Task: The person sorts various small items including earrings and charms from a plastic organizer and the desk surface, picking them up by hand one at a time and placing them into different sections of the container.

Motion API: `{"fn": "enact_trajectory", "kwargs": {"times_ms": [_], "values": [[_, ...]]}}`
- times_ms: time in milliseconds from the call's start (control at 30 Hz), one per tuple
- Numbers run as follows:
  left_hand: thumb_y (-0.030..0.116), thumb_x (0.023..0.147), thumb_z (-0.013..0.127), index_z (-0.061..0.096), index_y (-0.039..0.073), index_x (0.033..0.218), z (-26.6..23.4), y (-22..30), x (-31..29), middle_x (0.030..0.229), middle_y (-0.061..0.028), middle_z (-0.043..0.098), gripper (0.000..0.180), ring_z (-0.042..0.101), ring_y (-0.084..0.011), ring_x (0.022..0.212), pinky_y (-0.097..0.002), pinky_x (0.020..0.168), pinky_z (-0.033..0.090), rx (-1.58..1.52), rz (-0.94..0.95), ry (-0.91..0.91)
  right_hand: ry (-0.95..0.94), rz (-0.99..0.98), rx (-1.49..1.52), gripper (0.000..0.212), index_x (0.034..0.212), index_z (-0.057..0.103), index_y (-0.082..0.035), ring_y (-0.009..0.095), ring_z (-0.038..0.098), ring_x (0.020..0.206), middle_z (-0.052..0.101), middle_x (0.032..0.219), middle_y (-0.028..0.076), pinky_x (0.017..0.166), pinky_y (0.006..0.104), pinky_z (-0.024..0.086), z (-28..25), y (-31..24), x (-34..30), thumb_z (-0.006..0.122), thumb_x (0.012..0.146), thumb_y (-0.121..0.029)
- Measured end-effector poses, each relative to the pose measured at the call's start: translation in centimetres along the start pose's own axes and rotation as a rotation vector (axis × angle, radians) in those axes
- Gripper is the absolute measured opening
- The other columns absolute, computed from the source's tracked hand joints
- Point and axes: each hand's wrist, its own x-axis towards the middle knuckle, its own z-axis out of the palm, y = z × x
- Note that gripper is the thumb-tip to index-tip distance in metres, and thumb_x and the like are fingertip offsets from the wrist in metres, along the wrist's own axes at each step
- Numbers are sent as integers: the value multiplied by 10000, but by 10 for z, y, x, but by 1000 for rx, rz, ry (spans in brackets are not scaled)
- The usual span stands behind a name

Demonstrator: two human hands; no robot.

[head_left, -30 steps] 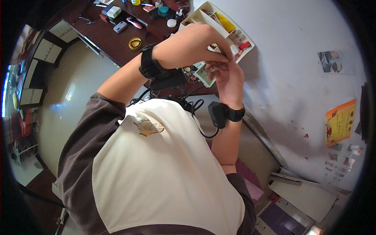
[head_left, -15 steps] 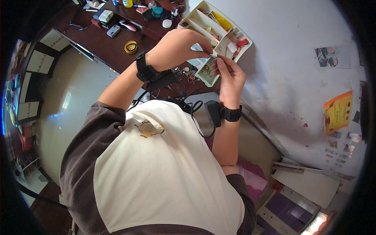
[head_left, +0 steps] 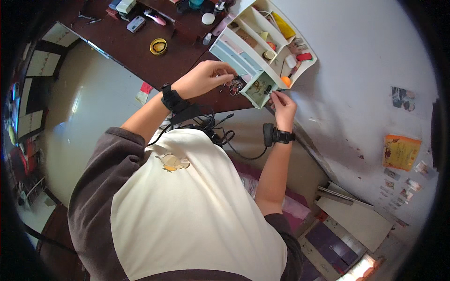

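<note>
My left hand (head_left: 204, 78) hovers beside a small pile of jewellery (head_left: 237, 85) on the desk, its fingers loosely curved and its thumb apart; nothing shows in it. At the right corner of a pulled-out pale green drawer (head_left: 257, 100), my right hand (head_left: 284, 108) has its thumb and fingertips pinched together. Whatever they hold, if anything, is too small to make out. Inside the drawer lie a small dark item (head_left: 268, 89) and some little trinkets. The drawer belongs to a white desktop organizer (head_left: 255, 35) with open compartments on top.
On the dark desk (head_left: 183, 61) stand a round yellow tin (head_left: 158, 46) with a dark bead bracelet, a white-lidded jar (head_left: 208, 18) and a small clear bottle (head_left: 207, 39). An orange ball (head_left: 285, 81) sits in the organizer. The white wall (head_left: 347, 56) rises close on the right. Black cables (head_left: 211, 126) hang before me.
My hands, held together above the drawer before, have come apart. The left moved toward the jewellery pile; the right lowered to the drawer's corner. The view has shifted slightly.
</note>
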Motion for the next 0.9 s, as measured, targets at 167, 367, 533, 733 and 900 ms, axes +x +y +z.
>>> {"fn": "enact_trajectory", "kwargs": {"times_ms": [167, 367, 533, 733, 900], "values": [[192, 920, 536, 602, 21, 1098, 7, -14, -22, 802, -61, 632, 255, 571, -96, 712, -259, 652, 465, -79, -203, -122, 26, 48, -24, 186, 994, 644, 58, 131, 631, 671, 670, 802, 92, 601, 264, 502, 13, 42, 30, 615, 856, -63], [255, 949, 487, 591, 19, 1108, 27, -20, -27, 782, -47, 602, 304, 543, -99, 695, -261, 636, 453, -157, -187, -176, 87, 36, -22, 213, 1026, 630, 56, 174, 655, 808, 669, 916, 106, 695, 290, 527, 17, 34, 26, 586, 881, -92], [355, 992, 369, 554, 34, 1145, 44, 7, -22, 681, 15, 473, 401, 406, -61, 611, -226, 537, 344, -449, -154, -255, -232, -27, 279, 343, 1109, 597, 14, 173, 617, 924, 641, 1031, 89, 808, 303, 498, 37, -39, -39, 499, 956, -278], [445, 996, 266, 459, 48, 1233, 75, 48, -7, 654, 22, 433, 502, 331, -60, 557, -196, 508, 277, -787, -166, -446, -621, 79, 904, 438, 1114, 543, 22, 192, 609, 918, 603, 1057, 119, 827, 305, 492, 39, -44, -89, 362, 995, -359], [370, 1005, 283, 408, 59, 1297, 105, 54, -2, 669, 41, 445, 444, 361, -45, 585, -193, 523, 294, -601, -224, -547, -292, 154, 947, 339, 1142, 524, 12, 197, 613, 861, 612, 982, 94, 779, 298, 499, 19, -21, -114, 398, 987, -261]]}}
